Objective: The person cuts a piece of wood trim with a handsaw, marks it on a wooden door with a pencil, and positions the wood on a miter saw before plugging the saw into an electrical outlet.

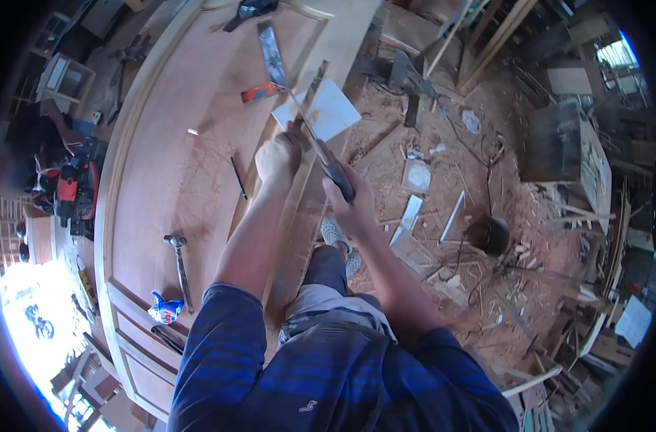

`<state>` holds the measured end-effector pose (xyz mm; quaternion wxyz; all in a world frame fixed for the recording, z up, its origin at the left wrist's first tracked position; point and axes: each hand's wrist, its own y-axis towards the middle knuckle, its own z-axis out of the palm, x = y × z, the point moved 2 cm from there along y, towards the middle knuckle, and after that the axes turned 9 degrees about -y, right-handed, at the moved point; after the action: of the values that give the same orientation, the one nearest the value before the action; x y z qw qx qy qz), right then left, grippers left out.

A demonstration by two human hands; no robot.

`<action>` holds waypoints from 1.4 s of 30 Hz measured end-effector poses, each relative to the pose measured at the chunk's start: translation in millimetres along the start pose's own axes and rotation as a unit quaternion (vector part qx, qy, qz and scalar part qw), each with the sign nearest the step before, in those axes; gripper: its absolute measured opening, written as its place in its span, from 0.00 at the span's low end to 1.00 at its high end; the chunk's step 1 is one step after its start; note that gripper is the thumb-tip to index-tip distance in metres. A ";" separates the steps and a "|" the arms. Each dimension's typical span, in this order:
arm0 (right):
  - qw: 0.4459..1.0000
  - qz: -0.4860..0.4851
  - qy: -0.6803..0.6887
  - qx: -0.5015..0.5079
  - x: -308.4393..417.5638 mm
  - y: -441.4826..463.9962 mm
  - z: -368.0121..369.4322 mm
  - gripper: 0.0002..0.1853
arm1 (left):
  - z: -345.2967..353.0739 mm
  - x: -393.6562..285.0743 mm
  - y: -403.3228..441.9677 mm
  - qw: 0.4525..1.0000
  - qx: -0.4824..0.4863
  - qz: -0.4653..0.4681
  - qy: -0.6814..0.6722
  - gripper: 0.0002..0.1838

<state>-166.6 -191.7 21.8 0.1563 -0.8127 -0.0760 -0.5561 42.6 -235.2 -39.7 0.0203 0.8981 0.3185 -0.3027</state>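
Observation:
My right hand is wrapped round the dark handle of what looks like a handsaw. Its thin blade, seen nearly edge-on, points up and left. My left hand is closed on a narrow dark wood strip, close beside the blade; its fingertips are partly hidden. Under the strip lies a white square sheet. Just beyond my left hand, a try square with a red stock rests on the wooden panel. A dark pencil lies left of my left forearm.
On the panel are a hammer, a blue packet and a black bag. Shavings and offcuts cover the floor at right, around a round dark container and a wooden box. A red and black machine stands left.

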 end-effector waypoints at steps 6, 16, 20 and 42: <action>1.000 0.013 0.028 -0.004 5.7 -6.6 -8.9 0.30 | -25.5 -21.5 -18.6 0.996 0.092 -0.007 0.019 0.35; 0.999 -0.026 -0.029 -0.004 -12.8 -18.9 -16.1 0.31 | -4.7 -10.1 -23.0 0.993 0.114 0.025 0.019 0.31; 0.999 -0.007 -0.032 0.009 -5.4 -24.4 -19.7 0.32 | -11.8 -15.2 -28.2 0.994 0.081 0.071 0.014 0.30; 0.999 0.012 -0.005 0.032 -14.9 -125.2 -73.1 0.31 | 8.9 -13.5 -27.7 0.994 0.030 0.040 0.093 0.27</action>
<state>-273.7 -98.0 53.5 0.1887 -0.8110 -0.0850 -0.5472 13.3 -222.8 -35.1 -0.0240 0.9345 0.2740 -0.2260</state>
